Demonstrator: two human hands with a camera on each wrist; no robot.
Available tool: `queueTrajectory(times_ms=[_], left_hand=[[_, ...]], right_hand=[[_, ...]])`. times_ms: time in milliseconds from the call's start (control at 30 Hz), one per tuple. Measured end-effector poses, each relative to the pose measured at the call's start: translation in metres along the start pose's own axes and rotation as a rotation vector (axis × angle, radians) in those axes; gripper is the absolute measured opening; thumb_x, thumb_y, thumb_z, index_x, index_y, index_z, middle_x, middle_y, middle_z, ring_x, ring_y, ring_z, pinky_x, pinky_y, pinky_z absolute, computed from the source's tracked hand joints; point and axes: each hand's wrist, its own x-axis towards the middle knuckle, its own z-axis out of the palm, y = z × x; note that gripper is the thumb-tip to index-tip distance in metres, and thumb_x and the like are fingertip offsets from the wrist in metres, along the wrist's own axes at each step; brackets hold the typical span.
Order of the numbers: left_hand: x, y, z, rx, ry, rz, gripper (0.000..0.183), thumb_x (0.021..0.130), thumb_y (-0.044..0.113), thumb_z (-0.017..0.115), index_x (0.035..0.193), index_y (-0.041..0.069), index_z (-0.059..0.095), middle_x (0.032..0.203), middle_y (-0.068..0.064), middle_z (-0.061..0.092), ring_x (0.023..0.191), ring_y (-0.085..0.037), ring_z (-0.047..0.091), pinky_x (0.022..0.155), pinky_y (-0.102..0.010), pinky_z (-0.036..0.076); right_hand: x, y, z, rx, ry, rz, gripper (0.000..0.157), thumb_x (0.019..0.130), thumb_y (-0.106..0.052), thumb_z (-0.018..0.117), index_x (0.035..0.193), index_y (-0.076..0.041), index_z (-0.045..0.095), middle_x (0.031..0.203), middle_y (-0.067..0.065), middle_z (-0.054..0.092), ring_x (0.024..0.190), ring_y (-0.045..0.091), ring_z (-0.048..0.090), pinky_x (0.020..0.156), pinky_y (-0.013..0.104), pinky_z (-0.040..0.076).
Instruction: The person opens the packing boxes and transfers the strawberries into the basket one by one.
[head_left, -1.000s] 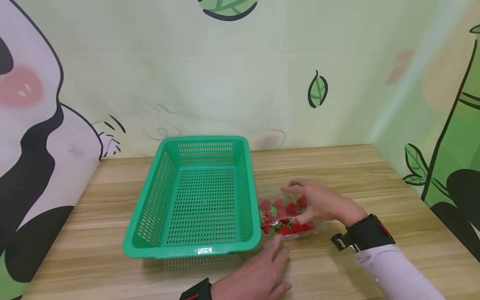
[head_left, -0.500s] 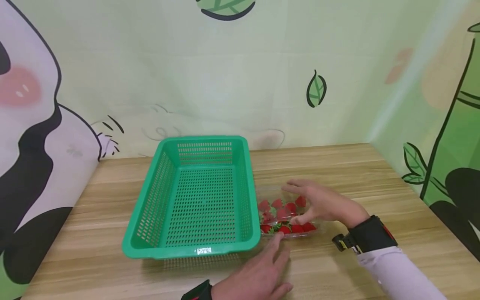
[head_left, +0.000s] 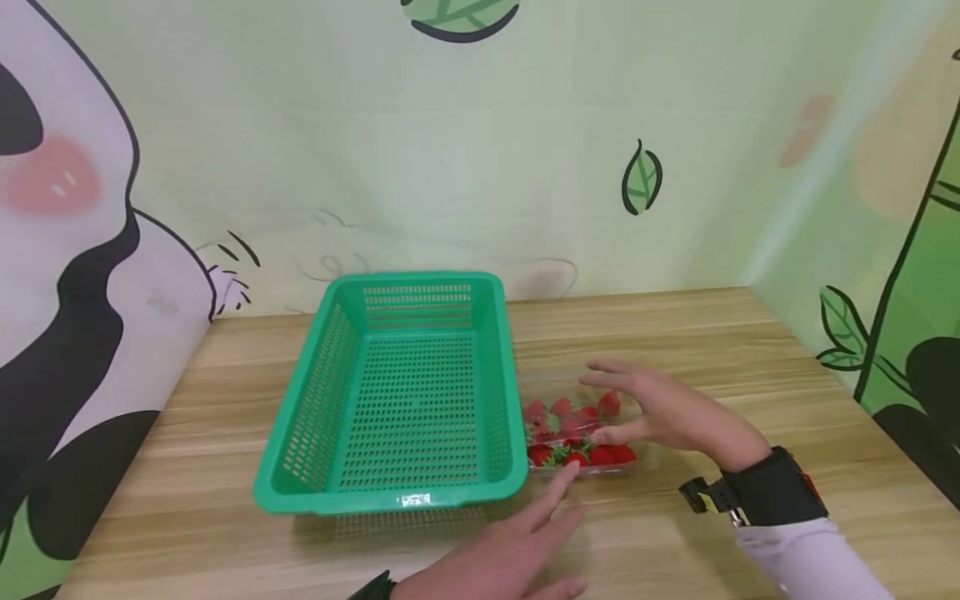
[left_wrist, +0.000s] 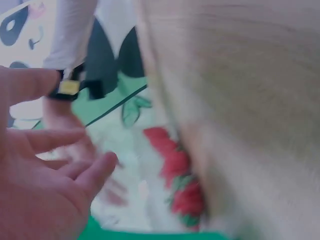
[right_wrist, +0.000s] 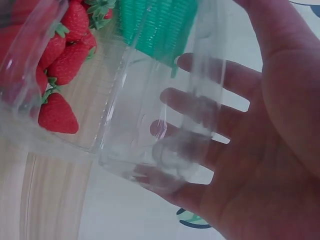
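My right hand, fingers spread and loosely bent, reaches over the right side of a clear plastic box of strawberries on a wood-grain table. My left hand lies lower in the scene, also open, its fingers extended and apart, with the index fingertip at the front edge of the box; whether it touches the plastic, I cannot tell. The box sits just to the right of a green basket, close by its rim, and the red fruit with green leaves shows inside it. Seen from my right wrist, a clear flap stands between the camera and my fingertips, which show through it; contact there is hard to judge. The view from my left wrist is blurred, the berries a red cluster beyond my fingers. A black strap circles my right wrist above a pale sleeve. Behind the table hangs a pale green backdrop printed with leaves and, at left, a black-and-white cartoon animal.
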Motion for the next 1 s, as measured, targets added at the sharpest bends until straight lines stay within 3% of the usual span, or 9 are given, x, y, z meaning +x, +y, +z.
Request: queueTrajectory(times_ms=[133, 233, 400, 567, 667, 800, 1000], left_hand=[[-0.015, 0.007, -0.022, -0.057, 0.146, 0.104, 0.055, 0.098, 0.041, 0.035, 0.146, 0.016, 0.030, 0.157, 0.006, 0.003, 0.130, -0.015, 0.037, 0.097, -0.031, 0.040], [-0.025, 0.009, -0.038, -0.052, 0.304, 0.122, 0.052, 0.097, 0.032, 0.043, 0.145, 0.016, 0.033, 0.156, 0.005, 0.014, 0.134, -0.014, 0.031, 0.101, -0.034, 0.036], [-0.045, -0.004, -0.067, -0.010, 0.576, -0.013, 0.048, 0.094, 0.026, 0.050, 0.141, 0.019, 0.040, 0.151, 0.006, 0.030, 0.133, -0.014, 0.033, 0.102, -0.036, 0.034], [-0.073, -0.033, -0.089, 0.163, 0.780, -0.134, 0.044, 0.091, 0.019, 0.056, 0.134, 0.017, 0.049, 0.146, 0.005, 0.038, 0.130, -0.016, 0.039, 0.103, -0.032, 0.034], [-0.091, -0.054, -0.097, 0.203, 0.843, -0.254, 0.043, 0.090, 0.020, 0.057, 0.132, 0.018, 0.051, 0.145, 0.008, 0.039, 0.129, -0.016, 0.040, 0.101, -0.038, 0.036], [-0.109, -0.081, -0.100, 0.174, 0.882, -0.407, 0.042, 0.091, 0.024, 0.057, 0.131, 0.015, 0.053, 0.145, 0.005, 0.040, 0.127, -0.025, 0.042, 0.094, -0.053, 0.038], [-0.123, -0.105, -0.096, -0.011, 0.816, -0.584, 0.055, 0.091, 0.035, 0.053, 0.139, 0.011, 0.042, 0.152, -0.001, 0.028, 0.132, -0.036, 0.031, 0.095, -0.062, 0.031]], right_hand=[[-0.003, -0.001, -0.002, -0.004, 0.006, -0.006, 0.082, 0.073, -0.059, 0.065, 0.136, -0.009, 0.049, 0.145, 0.015, 0.038, 0.128, 0.036, 0.038, 0.096, 0.053, 0.038], [-0.006, -0.001, -0.002, -0.009, 0.004, -0.001, 0.086, 0.067, -0.059, 0.069, 0.137, -0.012, 0.048, 0.145, 0.014, 0.037, 0.129, 0.037, 0.036, 0.097, 0.054, 0.036], [-0.012, 0.000, -0.001, 0.003, -0.011, 0.042, 0.091, 0.064, -0.057, 0.072, 0.140, -0.016, 0.044, 0.148, 0.011, 0.032, 0.132, 0.037, 0.030, 0.098, 0.056, 0.034], [-0.020, 0.001, 0.001, -0.010, 0.023, 0.051, 0.090, 0.067, -0.058, 0.070, 0.142, -0.018, 0.041, 0.149, 0.011, 0.030, 0.131, 0.037, 0.032, 0.097, 0.055, 0.036], [-0.026, 0.004, 0.001, -0.002, 0.047, 0.054, 0.088, 0.069, -0.055, 0.070, 0.143, -0.018, 0.040, 0.149, 0.012, 0.030, 0.130, 0.038, 0.034, 0.096, 0.054, 0.037], [-0.032, 0.008, 0.002, 0.001, 0.061, 0.073, 0.082, 0.074, -0.049, 0.070, 0.143, -0.018, 0.039, 0.149, 0.014, 0.030, 0.130, 0.038, 0.034, 0.095, 0.053, 0.039], [-0.038, 0.012, 0.004, 0.009, 0.064, 0.086, 0.075, 0.079, -0.038, 0.069, 0.145, -0.020, 0.036, 0.149, 0.016, 0.029, 0.128, 0.039, 0.037, 0.093, 0.053, 0.040]])
